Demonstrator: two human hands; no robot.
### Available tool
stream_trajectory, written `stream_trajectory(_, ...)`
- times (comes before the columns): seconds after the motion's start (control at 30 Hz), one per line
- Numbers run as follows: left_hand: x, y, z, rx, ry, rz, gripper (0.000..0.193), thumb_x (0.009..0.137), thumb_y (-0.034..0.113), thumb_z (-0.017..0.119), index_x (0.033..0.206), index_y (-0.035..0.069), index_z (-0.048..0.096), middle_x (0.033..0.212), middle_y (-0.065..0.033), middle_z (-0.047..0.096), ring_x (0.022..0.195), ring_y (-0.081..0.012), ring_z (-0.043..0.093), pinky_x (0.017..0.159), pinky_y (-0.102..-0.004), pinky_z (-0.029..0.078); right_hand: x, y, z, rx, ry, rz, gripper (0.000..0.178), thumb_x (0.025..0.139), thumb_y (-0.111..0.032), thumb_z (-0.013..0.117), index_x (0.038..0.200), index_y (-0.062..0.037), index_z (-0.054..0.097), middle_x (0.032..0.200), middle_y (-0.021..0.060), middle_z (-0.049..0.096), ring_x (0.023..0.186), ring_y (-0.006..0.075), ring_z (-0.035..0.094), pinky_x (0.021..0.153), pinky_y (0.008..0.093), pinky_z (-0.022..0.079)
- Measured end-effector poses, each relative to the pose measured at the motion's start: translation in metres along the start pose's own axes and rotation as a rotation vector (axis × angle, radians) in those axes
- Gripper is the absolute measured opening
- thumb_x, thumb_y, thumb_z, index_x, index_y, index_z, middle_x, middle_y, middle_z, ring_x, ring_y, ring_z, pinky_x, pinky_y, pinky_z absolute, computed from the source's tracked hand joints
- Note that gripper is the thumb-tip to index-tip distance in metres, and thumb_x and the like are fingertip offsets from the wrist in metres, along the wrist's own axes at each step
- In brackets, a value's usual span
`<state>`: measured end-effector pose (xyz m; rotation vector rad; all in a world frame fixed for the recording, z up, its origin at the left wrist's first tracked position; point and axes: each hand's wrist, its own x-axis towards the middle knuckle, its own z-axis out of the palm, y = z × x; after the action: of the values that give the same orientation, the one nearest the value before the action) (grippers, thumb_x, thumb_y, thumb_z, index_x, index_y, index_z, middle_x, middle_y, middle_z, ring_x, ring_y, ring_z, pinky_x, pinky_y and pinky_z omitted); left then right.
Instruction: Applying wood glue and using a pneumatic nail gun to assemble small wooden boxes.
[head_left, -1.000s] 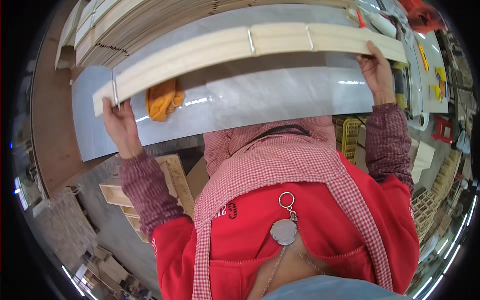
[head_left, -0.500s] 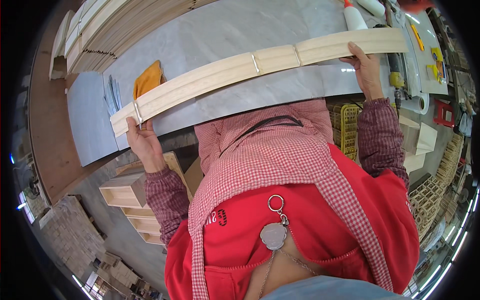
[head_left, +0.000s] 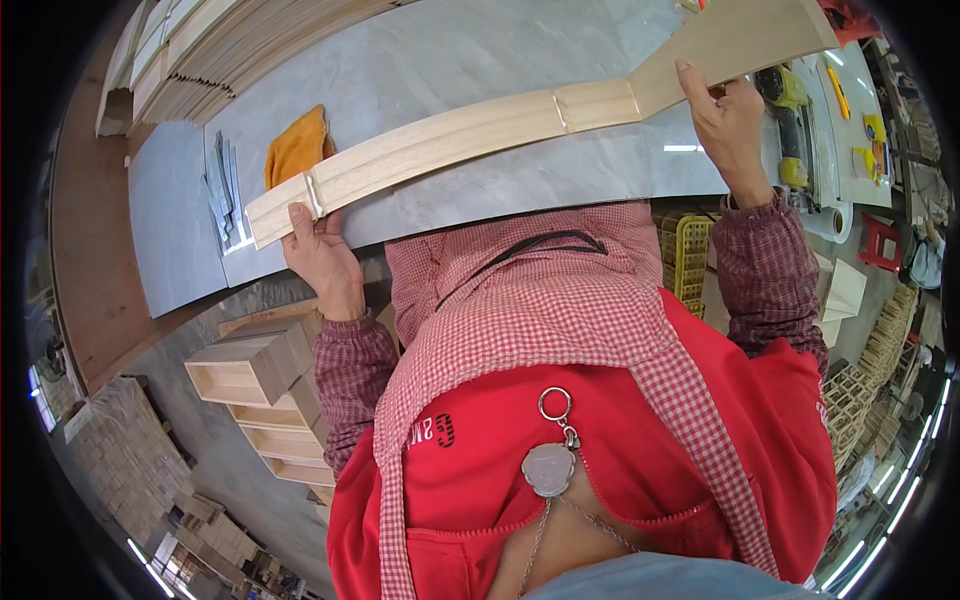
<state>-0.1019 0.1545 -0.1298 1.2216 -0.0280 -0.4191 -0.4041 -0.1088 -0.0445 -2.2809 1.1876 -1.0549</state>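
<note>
A long pale wooden strip [head_left: 450, 136] lies across my view above the grey worktop, crossed by several grooves with a whitish, shiny line of what looks like glue. My left hand [head_left: 324, 262] grips its left end, thumb on top beside a groove. On the right, my right hand [head_left: 730, 128] pinches the end section, thumb on its face and fingers at the lower edge. That end section is bent up and away at a groove, so its plain broad face shows. An orange cloth [head_left: 297, 146] lies just behind the strip near my left hand.
Thin metal strips [head_left: 222, 190] lie at the worktop's [head_left: 420, 60] left. Stacked wooden boards [head_left: 220, 50] stand at the far left. A yellow-green power tool [head_left: 787, 125] is beyond my right hand. Wooden boxes [head_left: 230, 385] are below left, a yellow crate [head_left: 692, 255] below right.
The strip's right end section has folded up at a groove; before, the strip ran in one line. Both hands shifted slightly: the left moved right and up, the right hand turned with the section.
</note>
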Motion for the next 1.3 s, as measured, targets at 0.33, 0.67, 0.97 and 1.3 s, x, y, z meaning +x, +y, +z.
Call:
stream_trajectory(0.33, -0.001, 0.001, 0.001, 0.03, 0.049, 0.056, 0.029, 0.094, 0.018, 0.057, 0.113, -0.003, 0.049, 0.098, -0.0104, 0.058, 0.08, -0.0161, 0.062, 0.068, -0.0229, 0.055, 0.012, -0.047, -0.001, -0.31, -0.16, -0.29, 0.016, 0.083, -0.012, 0.064, 0.085, 0.0038, 0.063, 0.082, 0.0096, 0.064, 0.06, 0.0175, 0.052, 0.053, 0.0264, 0.042)
stream_trajectory(0.67, -0.018, 0.0, 0.026, 0.049, 0.028, 0.109, 0.025, 0.093, 0.017, 0.057, 0.106, -0.004, 0.052, 0.092, -0.0116, 0.059, 0.076, -0.0154, 0.061, 0.065, -0.0242, 0.056, 0.017, -0.097, 0.032, 0.079, -0.251, -0.597, 0.052, 0.067, 0.003, 0.063, 0.118, -0.0022, 0.056, 0.117, 0.0097, 0.06, 0.092, 0.0241, 0.06, 0.08, 0.0285, 0.048)
stream_trajectory(0.97, -0.033, 0.003, 0.037, 0.145, -0.067, 0.281, 0.022, 0.094, 0.016, 0.056, 0.1, -0.004, 0.054, 0.086, -0.0112, 0.059, 0.067, -0.0147, 0.059, 0.06, -0.0239, 0.054, 0.013, -0.111, 0.038, 0.094, -0.489, -0.553, 0.069, 0.062, 0.006, 0.062, 0.129, -0.0068, 0.051, 0.126, 0.0095, 0.055, 0.106, 0.0245, 0.056, 0.091, 0.0302, 0.044)
stream_trajectory(1.3, -0.037, -0.009, 0.033, 0.982, -0.321, 0.769, 0.033, 0.084, 0.007, 0.062, 0.114, -0.003, 0.052, 0.096, -0.0107, 0.057, 0.075, -0.0184, 0.056, 0.062, -0.0286, 0.048, 0.012, -0.116, 0.046, 0.107, -0.583, -0.614, 0.071, 0.064, -0.003, 0.068, 0.132, -0.0183, 0.053, 0.108, 0.0067, 0.055, 0.091, 0.0201, 0.053, 0.078, 0.0278, 0.046)
